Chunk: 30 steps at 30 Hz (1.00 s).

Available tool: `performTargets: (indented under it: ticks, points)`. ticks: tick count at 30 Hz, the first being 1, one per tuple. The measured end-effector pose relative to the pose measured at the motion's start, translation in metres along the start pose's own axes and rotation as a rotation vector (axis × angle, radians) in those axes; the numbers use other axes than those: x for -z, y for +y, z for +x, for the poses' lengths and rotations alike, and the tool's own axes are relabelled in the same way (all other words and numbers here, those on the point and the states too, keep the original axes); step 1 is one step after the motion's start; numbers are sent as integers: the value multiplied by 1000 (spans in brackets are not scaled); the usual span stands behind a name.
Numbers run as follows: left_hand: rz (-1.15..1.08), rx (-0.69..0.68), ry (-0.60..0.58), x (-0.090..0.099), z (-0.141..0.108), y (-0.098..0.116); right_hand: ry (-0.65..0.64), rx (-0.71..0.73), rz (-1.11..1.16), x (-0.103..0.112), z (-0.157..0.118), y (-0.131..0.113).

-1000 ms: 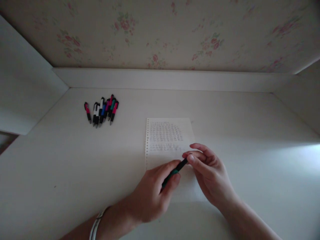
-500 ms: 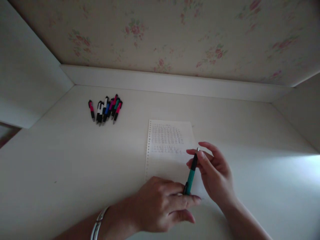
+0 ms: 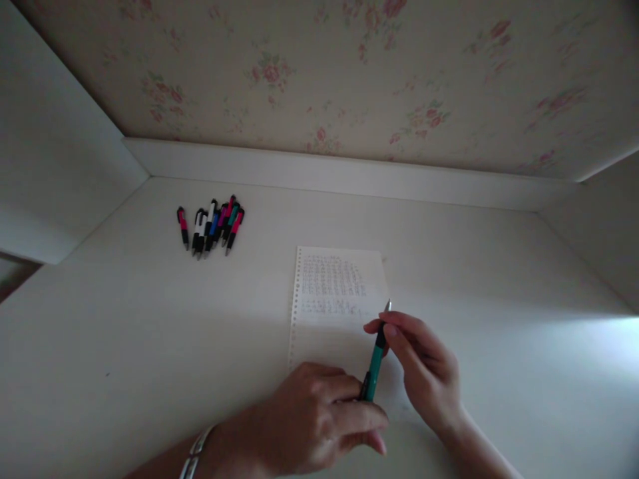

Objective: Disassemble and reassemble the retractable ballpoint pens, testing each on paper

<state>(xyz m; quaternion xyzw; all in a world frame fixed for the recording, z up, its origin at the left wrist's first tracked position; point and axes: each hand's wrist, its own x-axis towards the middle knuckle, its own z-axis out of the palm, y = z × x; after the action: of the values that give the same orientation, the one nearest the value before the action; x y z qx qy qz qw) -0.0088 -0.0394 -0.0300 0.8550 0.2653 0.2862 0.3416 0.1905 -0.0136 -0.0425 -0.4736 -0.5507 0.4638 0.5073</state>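
Observation:
A green pen (image 3: 375, 364) with a black grip and silver tip slants between my two hands, its tip pointing away from me. My right hand (image 3: 426, 369) pinches the black grip near the tip between thumb and fingers. Around the clip end, the fingers of my left hand (image 3: 324, 420) are closed, hiding the very end of the pen. Beneath both hands lies a sheet of lined paper (image 3: 324, 339) with holes along its left edge. Rows of handwriting cover its upper part; my left hand and the pen hide some of the lower part.
On the white desk (image 3: 190, 332), a cluster of several pens (image 3: 217, 226) in white, blue, purple, pink and green lies at the back left. A single pink pen (image 3: 182, 227) sits just left of them. White panels and a flowered wall (image 3: 319, 86) border the desk.
Both hands and the pen have shifted slightly down and left in view. My right fingers have drawn in closer around the pen's grip, and more of the silver tip sticks out.

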Motion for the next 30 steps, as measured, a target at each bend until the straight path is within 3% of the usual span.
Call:
performTargets:
  ticks: [5,9,13,21,25,30]
  points:
    - [81,-49,54,-3,-1,-3,69,19,118,6,2,0]
    - [104,-92,49,-7,-5,-6,287,36,237,6,16,0]
    - [259,-25,14,-15,-8,-8,509,-76,334,4,32,0]
    - [272,78,-149,-18,2,-3,398,-68,326,-2,31,-2]
    - [266,54,-180,-22,7,-2,342,-49,269,-4,25,2]
    - [261,-20,-226,-19,7,-1,275,-39,44,1,16,11]
